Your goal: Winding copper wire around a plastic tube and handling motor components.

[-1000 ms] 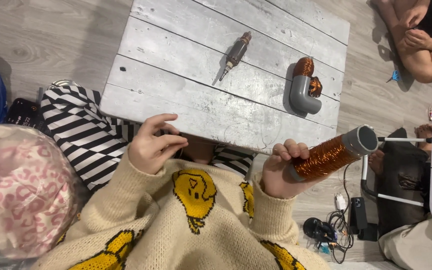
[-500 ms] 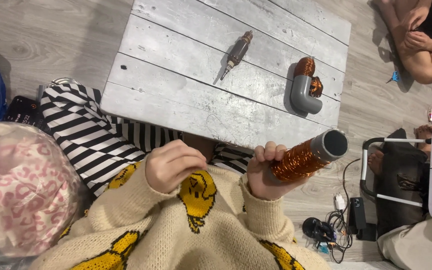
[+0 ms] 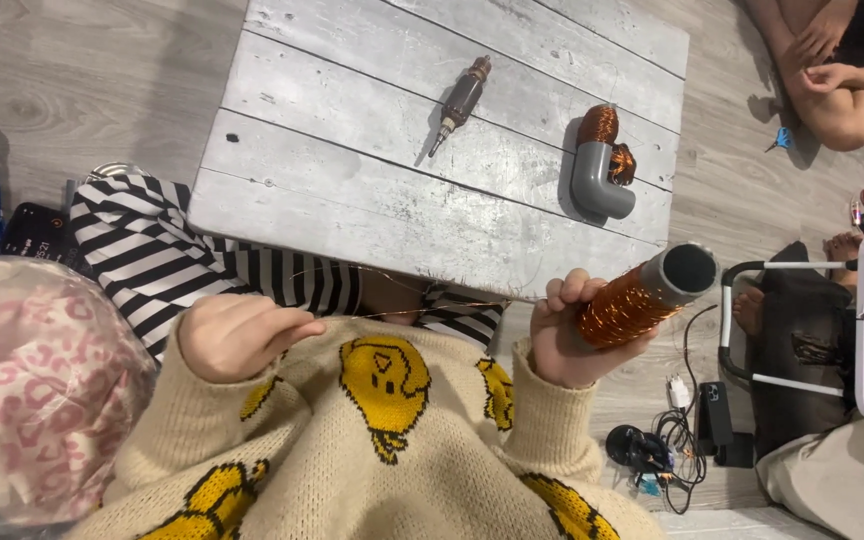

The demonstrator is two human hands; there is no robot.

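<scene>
Right hand (image 3: 570,340) is wrapped around the lower end of a grey pipe wound with copper wire (image 3: 642,298); the pipe sits off the near right corner of the grey plank table (image 3: 352,170), tilted up and right, open mouth toward the camera. It's clear of the table edge, with bare wood floor past it to the right. Left hand (image 3: 237,335) is curled closed against the chest, fingertips pinching a thin copper strand (image 3: 402,312) that runs roughly level across to the coil. The strand passes just below the table's near edge; can't tell if it touches.

On the table: a small motor armature (image 3: 460,100) mid-top, and a grey pipe elbow with copper windings (image 3: 600,165) near the right edge, well apart from each other. Most of the tabletop between them and the near edge is open.

Hard to read: the strand is very faint in places. A pink patterned blur (image 3: 32,390) blocks the lower left. Another person's legs (image 3: 817,75) are cut off top right. Cables and chargers (image 3: 677,435) lie on the floor under the right forearm.
</scene>
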